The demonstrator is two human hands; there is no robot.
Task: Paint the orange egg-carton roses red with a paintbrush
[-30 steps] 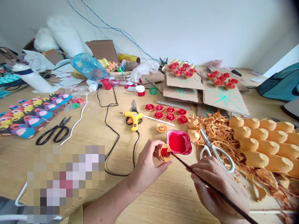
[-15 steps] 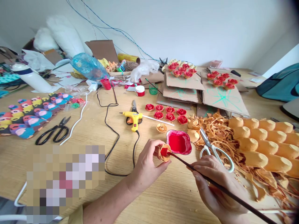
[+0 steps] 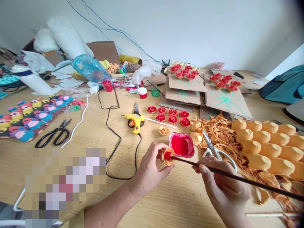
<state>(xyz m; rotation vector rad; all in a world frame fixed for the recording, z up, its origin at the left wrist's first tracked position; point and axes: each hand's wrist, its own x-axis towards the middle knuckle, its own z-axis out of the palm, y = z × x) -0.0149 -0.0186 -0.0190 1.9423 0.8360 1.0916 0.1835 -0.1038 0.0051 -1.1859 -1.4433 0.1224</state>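
Observation:
Between the thumb and fingers of my left hand (image 3: 148, 169) is a tan egg-carton flower (image 3: 167, 157), its centre painted red and its outer petals bare. My right hand (image 3: 223, 186) grips a long dark paintbrush (image 3: 237, 178), whose tip sits inside that flower. Just behind the flower lies a small dish of red paint (image 3: 182, 145). An unpainted tan flower (image 3: 163, 130) rests beyond it, near two rows of red-painted flowers (image 3: 172, 119). White-handled scissors (image 3: 217, 150) lie beside my right hand.
A yellow glue gun (image 3: 136, 122) with a black cord lies over scissors at centre. Carton scraps (image 3: 220, 133) and an orange egg carton (image 3: 258, 144) fill the right. Cardboard sheets (image 3: 187, 91) bear red flowers at the back. Black-handled scissors (image 3: 55, 134) and a painted carton (image 3: 35, 118) are left.
The brush handle has swung to a flatter angle, and my right hand has turned and shifted slightly with it. The brush tip stays in the flower; my left hand is nearly still.

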